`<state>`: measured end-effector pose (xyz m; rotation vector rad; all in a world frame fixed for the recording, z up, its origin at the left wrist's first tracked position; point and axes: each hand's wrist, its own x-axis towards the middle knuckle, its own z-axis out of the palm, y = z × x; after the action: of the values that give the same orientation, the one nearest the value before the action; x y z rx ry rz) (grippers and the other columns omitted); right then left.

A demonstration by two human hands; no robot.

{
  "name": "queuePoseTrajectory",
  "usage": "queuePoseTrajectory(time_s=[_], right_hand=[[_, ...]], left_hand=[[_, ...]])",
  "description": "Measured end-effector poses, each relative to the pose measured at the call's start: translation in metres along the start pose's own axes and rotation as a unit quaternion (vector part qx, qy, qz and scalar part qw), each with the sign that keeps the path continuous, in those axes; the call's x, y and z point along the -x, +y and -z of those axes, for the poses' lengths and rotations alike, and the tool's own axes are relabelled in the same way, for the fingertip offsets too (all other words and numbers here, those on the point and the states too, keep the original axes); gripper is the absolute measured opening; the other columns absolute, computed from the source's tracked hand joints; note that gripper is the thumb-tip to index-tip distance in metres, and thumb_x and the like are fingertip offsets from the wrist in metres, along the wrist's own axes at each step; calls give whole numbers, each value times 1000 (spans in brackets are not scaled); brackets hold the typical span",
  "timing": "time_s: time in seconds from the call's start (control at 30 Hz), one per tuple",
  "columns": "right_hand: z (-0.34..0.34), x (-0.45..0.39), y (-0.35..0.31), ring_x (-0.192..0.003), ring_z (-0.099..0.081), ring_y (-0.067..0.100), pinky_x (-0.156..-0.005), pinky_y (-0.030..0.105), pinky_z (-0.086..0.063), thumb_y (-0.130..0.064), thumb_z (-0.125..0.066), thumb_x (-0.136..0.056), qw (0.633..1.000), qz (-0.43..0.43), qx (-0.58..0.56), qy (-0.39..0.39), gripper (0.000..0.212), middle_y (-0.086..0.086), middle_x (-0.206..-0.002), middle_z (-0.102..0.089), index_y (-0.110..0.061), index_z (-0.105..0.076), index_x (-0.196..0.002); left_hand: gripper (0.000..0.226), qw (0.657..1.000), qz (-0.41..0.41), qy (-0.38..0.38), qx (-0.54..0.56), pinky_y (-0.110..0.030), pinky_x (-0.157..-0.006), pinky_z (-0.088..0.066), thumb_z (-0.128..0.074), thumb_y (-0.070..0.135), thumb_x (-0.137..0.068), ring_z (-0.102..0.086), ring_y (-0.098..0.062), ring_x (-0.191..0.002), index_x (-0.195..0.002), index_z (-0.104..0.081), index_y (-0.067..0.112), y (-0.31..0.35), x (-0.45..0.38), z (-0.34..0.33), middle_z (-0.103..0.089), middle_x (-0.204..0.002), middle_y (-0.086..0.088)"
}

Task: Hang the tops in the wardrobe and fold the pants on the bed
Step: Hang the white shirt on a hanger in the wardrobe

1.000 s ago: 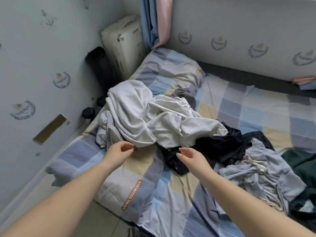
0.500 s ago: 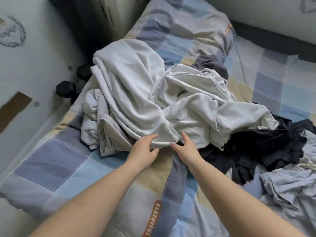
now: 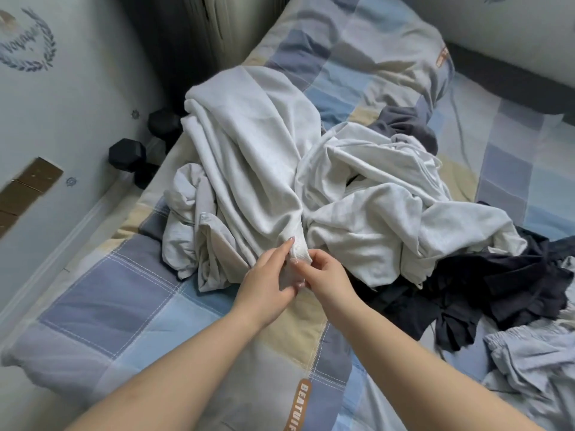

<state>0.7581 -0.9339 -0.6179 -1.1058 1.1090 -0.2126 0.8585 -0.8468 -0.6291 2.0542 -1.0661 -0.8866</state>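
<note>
Pale grey garment (image 3: 249,157), navy clothes (image 3: 497,287), blue-beige checked bedspread (image 3: 124,306).

Both hands (image 3: 298,278) pinch the white garment's ribbed cuff (image 3: 300,251)

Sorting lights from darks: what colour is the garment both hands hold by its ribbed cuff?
Pale grey-white garment, clearest in the head view.

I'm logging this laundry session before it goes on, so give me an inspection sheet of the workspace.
Surface: bed with checked quilt, rumpled.
Job's things: light grey garment heaped on white garment; dark garment and blue-grey garment alongside.
Clutter: nothing seen.
Grips: left hand and right hand both pinch the grey garment's ribbed cuff.
Cables: nothing seen.
Surroundings: black dumbbell on the floor by the patterned wall.
</note>
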Motion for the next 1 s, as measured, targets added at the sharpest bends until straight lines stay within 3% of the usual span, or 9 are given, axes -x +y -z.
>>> queuePoseTrajectory(time_s=[0.17, 0.27, 0.4, 0.53, 0.7, 0.8, 0.87, 0.93, 1.0], right_hand=[[-20, 37, -65, -82, -63, 19, -75, 35, -49, -15, -65, -87, 997, 60, -24, -51, 8, 11, -88, -69, -10, -69, -90], [-25, 62, -99, -98, -66, 18, -86, 28, -52, -7, -59, -90, 989, 115, 9, -89, 19, 3, -100, -73, -19, -71, -99], [-21, 95, -130, -110, -56, 9, -85, 13, -44, -9, -63, -86, 972, 174, 152, -31, 33, -4, -116, -61, -26, -56, -113], [-11, 120, -160, -130, -37, 11, -100, 17, -29, -16, -67, -83, 938, 215, 270, 26, 67, 0, -138, -39, -23, -36, -142], [-13, 159, -207, -145, -13, 19, -112, 30, -20, -18, -60, -90, 888, 277, 367, 19, 64, 7, -158, -11, -32, -32, -146], [-16, 188, -234, -144, -17, 23, -112, 33, -23, -19, -61, -89, 850, 350, 393, 21, 63, 9, -157, -16, -32, -34, -145], [-15, 207, -252, -136, -33, 24, -107, 33, -31, -23, -64, -86, 839, 381, 387, 24, 60, 7, -148, -34, -29, -41, -141], [-11, 228, -267, -110, -52, 22, -87, 34, -43, -31, -66, -84, 831, 401, 383, 26, 36, 1, -119, -58, -26, -56, -118], [-3, 251, -278, -82, -52, 20, -65, 32, -37, -35, -67, -84, 829, 415, 374, 33, 16, -6, -87, -59, -29, -52, -86]], left_hand=[[72, 996, -20, 74, 52, 4, -85, -30, -65, 10, -80, -42, 14, -105, -142, -38, 33, 45, 15, 49, -46, -121, 18], [51, 986, -3, 137, 98, -10, -89, -40, -52, 15, -81, -52, 7, -103, -131, -55, 27, 77, 27, 87, -60, -113, 16], [13, 964, -10, 249, 93, -15, -60, -37, -51, 14, -95, -49, 5, -65, -92, -63, 9, 121, 48, 141, -58, -73, 2], [41, 936, -56, 336, 84, -19, -49, -26, -52, 27, -95, -30, -7, -54, -68, -42, -2, 179, 80, 201, -37, -60, -8], [33, 923, -147, 350, 58, -15, -51, -30, -57, 41, -91, -39, -1, -54, -69, -57, 16, 263, 145, 262, -45, -54, 10], [32, 923, -192, 331, 41, -14, -49, -28, -53, 40, -87, -37, -3, -52, -60, -51, 24, 314, 190, 282, -42, -52, 13], [38, 923, -208, 321, 37, -16, -48, -26, -53, 41, -86, -32, -3, -51, -57, -45, 17, 342, 217, 293, -36, -53, 11], [47, 923, -212, 313, 64, -18, -48, -24, -55, 42, -84, -30, -9, -54, -61, -40, 4, 366, 242, 303, -32, -57, 4], [51, 924, -218, 300, 94, -18, -48, -24, -56, 42, -84, -30, -12, -56, -64, -38, -2, 385, 264, 314, -31, -61, -1]])
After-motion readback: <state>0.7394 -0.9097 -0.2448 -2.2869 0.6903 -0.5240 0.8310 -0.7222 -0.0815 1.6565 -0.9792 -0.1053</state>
